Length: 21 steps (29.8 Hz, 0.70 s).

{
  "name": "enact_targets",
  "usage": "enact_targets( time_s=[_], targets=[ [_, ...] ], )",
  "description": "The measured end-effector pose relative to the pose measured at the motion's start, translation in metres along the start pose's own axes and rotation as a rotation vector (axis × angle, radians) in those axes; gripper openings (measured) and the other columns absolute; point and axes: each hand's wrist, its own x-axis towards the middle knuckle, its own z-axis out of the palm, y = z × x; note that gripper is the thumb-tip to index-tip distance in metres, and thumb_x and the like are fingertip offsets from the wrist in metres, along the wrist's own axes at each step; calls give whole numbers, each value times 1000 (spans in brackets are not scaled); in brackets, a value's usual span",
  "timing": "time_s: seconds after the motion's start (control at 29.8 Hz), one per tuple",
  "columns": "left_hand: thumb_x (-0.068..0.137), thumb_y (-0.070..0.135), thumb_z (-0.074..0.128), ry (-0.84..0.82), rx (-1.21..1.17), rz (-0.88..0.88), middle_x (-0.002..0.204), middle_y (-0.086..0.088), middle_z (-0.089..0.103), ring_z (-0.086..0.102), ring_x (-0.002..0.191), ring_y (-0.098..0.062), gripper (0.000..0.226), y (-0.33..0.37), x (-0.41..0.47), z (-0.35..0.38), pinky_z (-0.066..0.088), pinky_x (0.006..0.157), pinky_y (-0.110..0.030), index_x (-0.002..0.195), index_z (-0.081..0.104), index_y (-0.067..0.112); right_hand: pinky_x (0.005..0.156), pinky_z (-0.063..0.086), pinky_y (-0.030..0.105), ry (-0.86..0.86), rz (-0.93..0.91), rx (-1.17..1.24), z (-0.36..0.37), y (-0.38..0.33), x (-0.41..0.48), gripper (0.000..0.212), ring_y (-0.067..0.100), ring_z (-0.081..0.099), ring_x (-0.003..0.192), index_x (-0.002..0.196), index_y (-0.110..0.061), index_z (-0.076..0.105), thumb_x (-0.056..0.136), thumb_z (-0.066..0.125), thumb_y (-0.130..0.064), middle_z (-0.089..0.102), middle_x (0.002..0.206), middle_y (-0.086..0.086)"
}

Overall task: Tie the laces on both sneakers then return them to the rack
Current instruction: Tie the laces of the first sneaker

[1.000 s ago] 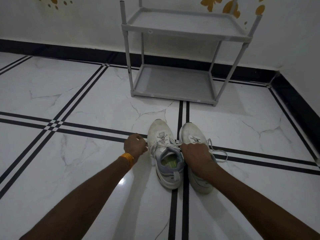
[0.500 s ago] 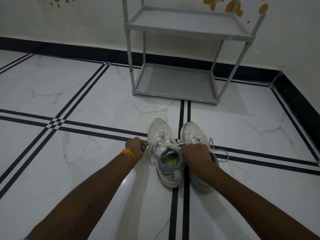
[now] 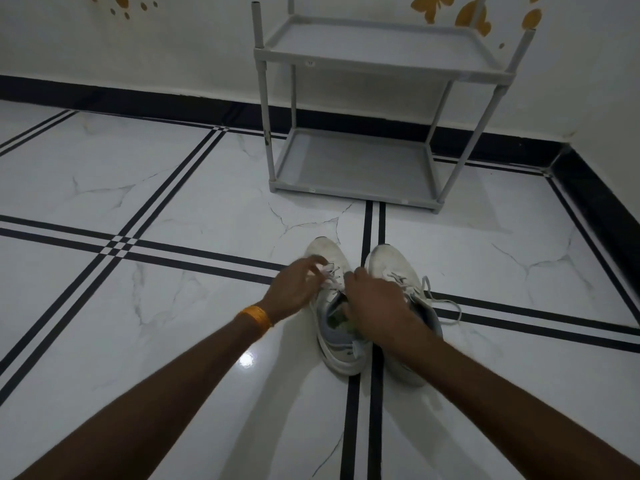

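Mid-floor, before rack (image 3: 377, 168): left sneaker (image 3: 337, 327) lacing in hand. Your left hand (image 3: 294, 289) fingers spread, pinching lace; right hand (image 3: 375, 306) grip cannot tell. Right sneaker (image 3: 398, 275) laces loose. Next: form knot.

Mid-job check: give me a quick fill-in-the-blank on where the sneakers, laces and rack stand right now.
1. Both hands, left hand and right hand, are working at the laces of the ____ sneaker.
2. The right sneaker has a lace trailing loose onto the ____.
3. Both shelves of the grey rack are ____.
4. An orange band sits on the ____ wrist.

Missing words: left; floor; empty; left
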Motion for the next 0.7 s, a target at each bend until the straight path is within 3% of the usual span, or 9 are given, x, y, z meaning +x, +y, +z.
enact_targets(
  time_s=[0.1, 0.23, 0.34, 0.4, 0.54, 0.7],
  targets=[
    [101, 29, 42, -73, 321, 157, 119, -11, 61, 62, 102, -27, 35, -3, -7, 16, 53, 86, -34, 132, 55, 17, 84, 51, 39, -144, -36, -106, 7, 2, 5, 40, 29, 64, 103, 123, -6, 55, 87, 68, -17, 60, 121, 14],
    [97, 21, 52, -51, 605, 297, 127, -11, 61, 65, 107, -31, 43, -16, -17, 15, 53, 93, -38, 140, 48, 17, 84, 49, 38, -102, -68, -87, 17, 22, 7, 24, 31, 64, 104, 118, -7, 56, 94, 54, -9, 62, 118, 14],
    [87, 14, 67, -23, 773, 458, 104, -16, 69, 71, 80, -33, 30, -24, -17, 9, 59, 68, -37, 116, 63, 8, 78, 49, 37, -73, -40, 11, 24, 29, 8, 19, 29, 65, 97, 108, -11, 58, 88, 59, -10, 65, 111, 11],
    [81, 12, 74, -21, 825, 514, 85, -11, 69, 69, 61, -27, 18, -27, -13, 3, 54, 51, -32, 97, 66, 11, 78, 49, 37, -86, -29, 33, 26, 30, 7, 20, 30, 65, 96, 106, -11, 59, 86, 62, -10, 65, 109, 11],
    [81, 13, 74, -37, 826, 470, 81, -10, 70, 68, 58, -25, 17, -36, -9, 4, 55, 50, -31, 94, 64, 13, 77, 46, 35, -75, -32, 8, 29, 28, 4, 22, 32, 64, 101, 110, -9, 58, 89, 58, -13, 65, 112, 13],
    [90, 22, 65, -34, 785, 361, 97, -11, 73, 71, 78, -28, 18, -34, -7, 7, 58, 71, -34, 106, 64, 14, 79, 48, 37, -87, 19, 50, 33, 20, 7, 22, 32, 64, 100, 111, -7, 59, 90, 57, -11, 66, 112, 15]
  ],
)
